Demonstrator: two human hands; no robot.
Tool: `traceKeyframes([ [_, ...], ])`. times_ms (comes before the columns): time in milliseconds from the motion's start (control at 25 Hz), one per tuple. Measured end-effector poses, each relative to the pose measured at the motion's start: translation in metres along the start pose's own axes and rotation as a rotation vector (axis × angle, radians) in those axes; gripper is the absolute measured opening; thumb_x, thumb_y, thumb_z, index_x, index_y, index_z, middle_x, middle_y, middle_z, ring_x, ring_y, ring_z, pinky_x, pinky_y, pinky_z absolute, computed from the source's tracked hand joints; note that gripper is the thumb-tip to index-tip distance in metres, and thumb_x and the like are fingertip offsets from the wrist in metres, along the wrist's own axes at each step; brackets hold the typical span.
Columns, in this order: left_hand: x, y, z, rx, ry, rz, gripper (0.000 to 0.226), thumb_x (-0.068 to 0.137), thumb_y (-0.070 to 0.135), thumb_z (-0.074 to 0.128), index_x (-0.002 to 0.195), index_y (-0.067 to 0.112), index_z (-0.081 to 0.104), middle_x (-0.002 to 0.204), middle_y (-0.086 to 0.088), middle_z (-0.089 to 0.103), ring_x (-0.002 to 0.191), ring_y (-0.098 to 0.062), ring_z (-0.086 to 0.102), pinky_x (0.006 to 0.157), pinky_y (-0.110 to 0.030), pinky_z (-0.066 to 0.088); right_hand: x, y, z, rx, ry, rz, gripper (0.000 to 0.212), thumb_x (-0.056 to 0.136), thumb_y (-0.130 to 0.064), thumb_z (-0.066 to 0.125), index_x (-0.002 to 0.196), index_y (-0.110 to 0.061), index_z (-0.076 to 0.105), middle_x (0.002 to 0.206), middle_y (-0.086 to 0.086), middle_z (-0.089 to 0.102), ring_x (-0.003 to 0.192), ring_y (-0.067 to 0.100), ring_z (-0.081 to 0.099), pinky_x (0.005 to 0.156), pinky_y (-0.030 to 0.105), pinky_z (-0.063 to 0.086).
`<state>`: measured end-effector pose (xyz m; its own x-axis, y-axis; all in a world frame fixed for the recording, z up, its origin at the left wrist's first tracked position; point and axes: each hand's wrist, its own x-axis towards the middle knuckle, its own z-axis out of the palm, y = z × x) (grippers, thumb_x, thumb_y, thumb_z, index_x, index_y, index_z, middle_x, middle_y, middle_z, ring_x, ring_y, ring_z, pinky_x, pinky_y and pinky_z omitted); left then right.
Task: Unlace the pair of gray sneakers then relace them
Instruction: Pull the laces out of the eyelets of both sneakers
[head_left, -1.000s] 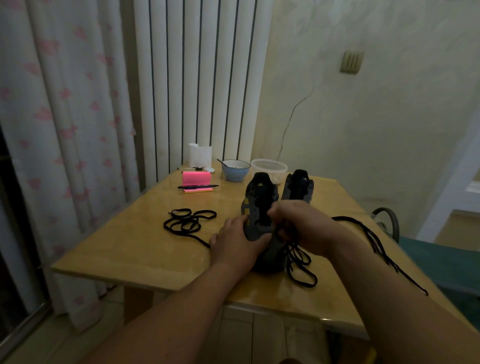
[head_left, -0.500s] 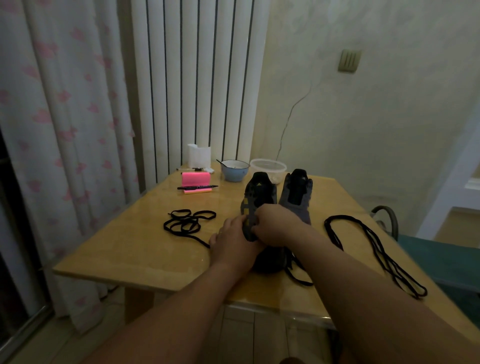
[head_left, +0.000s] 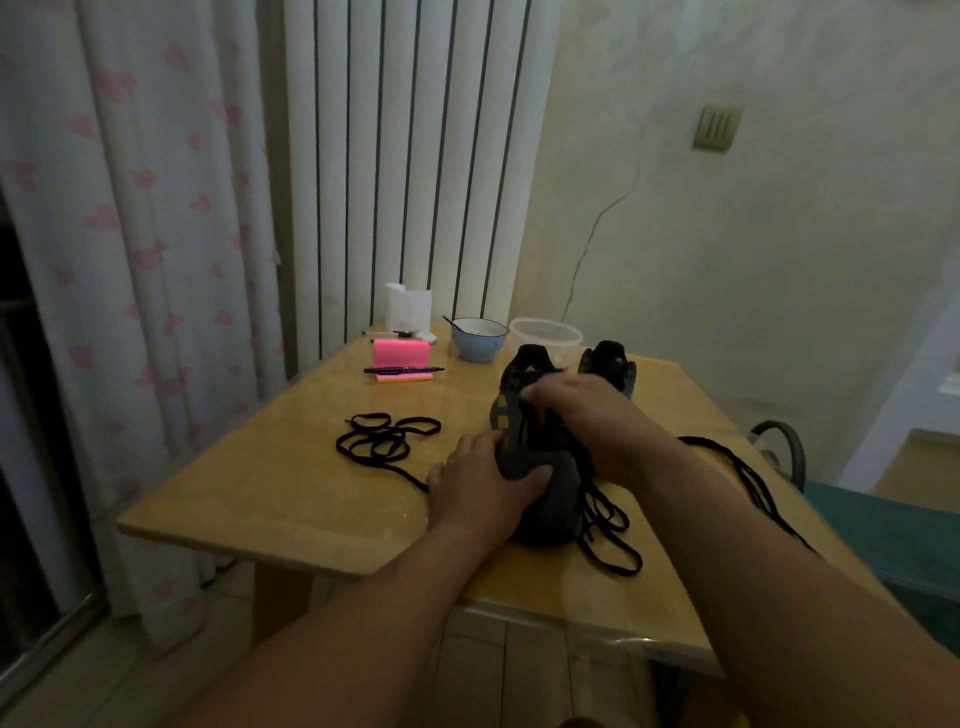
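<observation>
Reaching forward over the wooden table (head_left: 260, 499), both forearms are stretching out side by side. The left hand (head_left: 483, 483) is lying low and the right hand (head_left: 587, 421) is arching just beyond it. The near gray sneaker (head_left: 550, 499) is standing under both hands, its black lace (head_left: 608, 525) looping just right of the left hand. The left hand is gripping its toe, thumb on top. The right hand's fingers are curling onto the eyelets; whether they are pinching anything cannot be told. The second gray sneaker (head_left: 608, 364) is standing just beyond the right hand.

Two sneakers (head_left: 534, 358) (head_left: 609, 362), two laces (head_left: 375, 441) (head_left: 595, 506), two bowls (head_left: 479, 344) (head_left: 545, 333).
</observation>
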<state>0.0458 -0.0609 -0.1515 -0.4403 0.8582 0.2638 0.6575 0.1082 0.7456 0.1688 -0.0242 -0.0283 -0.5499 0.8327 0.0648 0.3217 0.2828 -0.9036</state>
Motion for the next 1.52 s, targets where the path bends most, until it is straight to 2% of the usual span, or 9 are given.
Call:
traceKeyframes([
  [200,0.0,-0.002,0.002,0.015,0.002,0.001,0.077,0.083,0.077,0.061,0.147,0.035,0.049,0.138,0.01,0.052,0.129,-0.015,0.052,0.117,-0.053,0.032,-0.004,-0.005,-0.011,0.778,0.034,-0.042,0.018,0.102,-0.01,0.049,0.085,-0.014,0.05,0.065,0.003,0.043,0.06,0.016,0.044,0.065,0.032,0.047],
  [280,0.001,-0.001,0.003,0.017,0.004,0.001,0.076,0.083,0.077,0.061,0.145,0.036,0.05,0.137,0.01,0.052,0.128,-0.016,0.053,0.116,-0.053,0.033,0.003,0.005,-0.012,0.499,0.104,-0.048,0.021,0.102,-0.015,0.052,0.082,-0.016,0.046,0.067,0.004,0.038,0.056,0.016,0.036,0.053,0.031,0.032],
  [440,0.001,0.0,0.001,0.011,-0.007,-0.006,0.073,0.083,0.073,0.064,0.144,0.036,0.051,0.137,0.008,0.052,0.128,-0.017,0.054,0.116,-0.053,0.032,0.022,0.029,0.007,-0.835,0.041,0.0,0.037,0.099,-0.043,0.066,0.086,-0.008,0.064,0.075,0.007,0.06,0.066,0.021,0.057,0.061,0.036,0.048],
  [560,0.0,0.001,0.0,-0.001,0.004,0.002,0.073,0.083,0.068,0.068,0.146,0.036,0.05,0.138,0.007,0.053,0.128,-0.018,0.054,0.117,-0.052,0.031,0.032,0.021,0.024,-1.092,-0.054,0.056,0.03,0.1,-0.028,0.062,0.076,-0.01,0.059,0.071,0.006,0.052,0.061,0.022,0.05,0.057,0.034,0.043],
  [800,-0.002,0.001,0.001,-0.036,0.049,0.031,0.084,0.076,0.078,0.062,0.145,0.033,0.049,0.139,0.007,0.053,0.129,-0.018,0.053,0.116,-0.056,0.033,0.038,0.009,0.024,-1.079,-0.079,0.111,0.035,0.1,-0.025,0.059,0.068,-0.012,0.053,0.065,0.004,0.044,0.056,0.019,0.041,0.054,0.032,0.036],
  [1040,-0.001,-0.001,0.001,-0.042,0.037,0.035,0.075,0.084,0.073,0.058,0.147,0.033,0.047,0.141,0.007,0.05,0.132,-0.019,0.051,0.118,-0.057,0.031,0.026,-0.012,0.029,-0.088,0.01,0.048,0.019,0.093,-0.025,0.062,0.081,-0.011,0.065,0.067,0.002,0.056,0.058,0.013,0.052,0.054,0.027,0.043],
  [1200,0.002,-0.004,0.0,-0.121,0.055,0.041,0.071,0.092,0.066,0.062,0.153,0.032,0.046,0.146,0.01,0.057,0.134,-0.016,0.053,0.118,-0.054,0.032,0.02,0.003,-0.024,-0.431,0.289,-0.056,0.033,0.097,-0.024,0.061,0.068,-0.011,0.054,0.062,0.005,0.047,0.058,0.017,0.042,0.057,0.032,0.033],
  [1280,0.003,-0.004,0.001,-0.137,0.068,0.041,0.067,0.093,0.064,0.062,0.151,0.033,0.049,0.142,0.009,0.061,0.131,-0.019,0.057,0.114,-0.051,0.038,0.008,0.032,-0.053,-0.642,0.213,0.043,0.032,0.099,-0.024,0.06,0.072,-0.008,0.055,0.069,0.01,0.051,0.062,0.02,0.046,0.061,0.036,0.038],
  [1520,-0.002,-0.001,0.001,-0.166,0.094,0.022,0.066,0.094,0.064,0.061,0.148,0.028,0.05,0.141,0.007,0.06,0.128,-0.019,0.058,0.111,-0.052,0.044,-0.033,0.091,-0.04,-0.898,-0.135,0.209,0.057,0.101,-0.05,0.06,0.146,-0.017,0.046,0.138,0.008,0.051,0.118,0.027,0.058,0.096,0.038,0.052],
])
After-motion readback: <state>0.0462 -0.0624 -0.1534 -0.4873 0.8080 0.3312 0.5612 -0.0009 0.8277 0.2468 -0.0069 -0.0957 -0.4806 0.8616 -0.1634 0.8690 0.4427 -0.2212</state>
